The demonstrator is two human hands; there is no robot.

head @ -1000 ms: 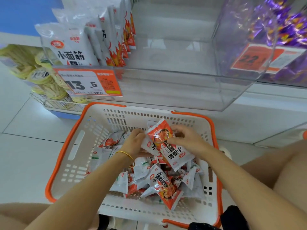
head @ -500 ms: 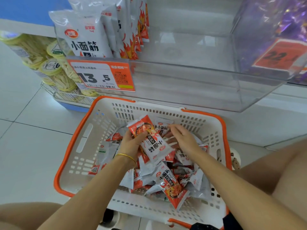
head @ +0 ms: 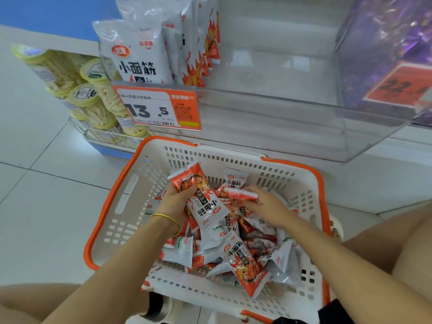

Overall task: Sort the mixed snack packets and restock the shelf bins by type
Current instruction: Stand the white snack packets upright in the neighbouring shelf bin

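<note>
A white basket with an orange rim (head: 131, 190) sits on the floor, holding several white-and-orange snack packets (head: 245, 260). My left hand (head: 177, 202) grips a stack of these packets (head: 203, 199) above the pile. My right hand (head: 264, 204) pinches one small packet (head: 240, 194) just to the right of that stack. Above the basket stands a clear shelf bin (head: 280, 118) with the same kind of packets standing upright at its left end (head: 145, 54).
An orange price tag reading 13.5 (head: 156, 108) hangs on the bin's front. Yellow-lidded cups of snack sticks (head: 88, 94) fill a wire rack at the left. A bin of purple wrapped sweets (head: 397, 54) stands at the right. My knees flank the basket.
The view has shifted so the basket sits lower and more to the right. My right hand dipped into the pile and now lifts a small packet; my left hand keeps its stack.
</note>
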